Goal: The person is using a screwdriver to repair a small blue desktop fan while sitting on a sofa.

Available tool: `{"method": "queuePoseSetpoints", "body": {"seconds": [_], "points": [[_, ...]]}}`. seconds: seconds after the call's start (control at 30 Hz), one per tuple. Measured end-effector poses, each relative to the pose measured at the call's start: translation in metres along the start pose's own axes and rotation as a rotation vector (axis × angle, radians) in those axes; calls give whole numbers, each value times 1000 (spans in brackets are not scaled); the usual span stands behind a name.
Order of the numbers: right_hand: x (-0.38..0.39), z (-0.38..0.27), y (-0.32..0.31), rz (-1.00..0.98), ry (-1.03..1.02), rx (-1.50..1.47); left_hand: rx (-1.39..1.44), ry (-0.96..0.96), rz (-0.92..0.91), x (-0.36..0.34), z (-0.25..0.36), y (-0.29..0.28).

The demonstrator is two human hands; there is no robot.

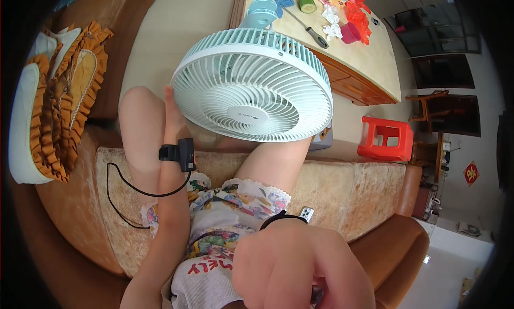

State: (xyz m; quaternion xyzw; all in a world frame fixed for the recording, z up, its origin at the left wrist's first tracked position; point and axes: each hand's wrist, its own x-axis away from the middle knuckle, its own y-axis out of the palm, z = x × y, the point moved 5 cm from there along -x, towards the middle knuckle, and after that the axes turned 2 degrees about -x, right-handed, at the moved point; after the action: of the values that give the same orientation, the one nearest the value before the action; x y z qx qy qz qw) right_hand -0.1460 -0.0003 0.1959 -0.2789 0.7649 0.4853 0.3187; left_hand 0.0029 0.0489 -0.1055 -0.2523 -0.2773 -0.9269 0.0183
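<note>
A round fan head [249, 114] with a white front grille and pale green rear guard is tilted over my knees. Its blue-green neck [262, 13] points away toward the far table. At the fan's left rim, my left hand [175, 119] grips the edge, the thumb showing and the other fingers hidden behind the grille. A black band with a small box [184, 155] and cable is strapped to that wrist. Large and near the camera, my right hand [300, 266] is curled closed, with a dark piece showing between its fingers that I cannot make out.
On the far table [375, 62] lie a screwdriver [317, 37], a cut green vegetable [307, 3], crumpled tissues [331, 22], red plastic [356, 14] and a pink cup [350, 33]. A red stool [385, 139] stands right. A phone [306, 213] rests on the sofa [358, 202]; ruffled cushions [59, 100] lie left.
</note>
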Motion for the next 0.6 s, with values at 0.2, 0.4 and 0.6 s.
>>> {"method": "queuePoseSetpoints", "body": {"seconds": [0.2,0.4,0.6], "points": [[-14,6,-7,301,-22,29,10,-7,-87,-10,-4,-6],[-10,9,-28,307,100,437,-65,67,-174,-31,-30,-16],[-37,-100,-92,550,-108,1195,13,156,-156,-46,-36,-27]]}}
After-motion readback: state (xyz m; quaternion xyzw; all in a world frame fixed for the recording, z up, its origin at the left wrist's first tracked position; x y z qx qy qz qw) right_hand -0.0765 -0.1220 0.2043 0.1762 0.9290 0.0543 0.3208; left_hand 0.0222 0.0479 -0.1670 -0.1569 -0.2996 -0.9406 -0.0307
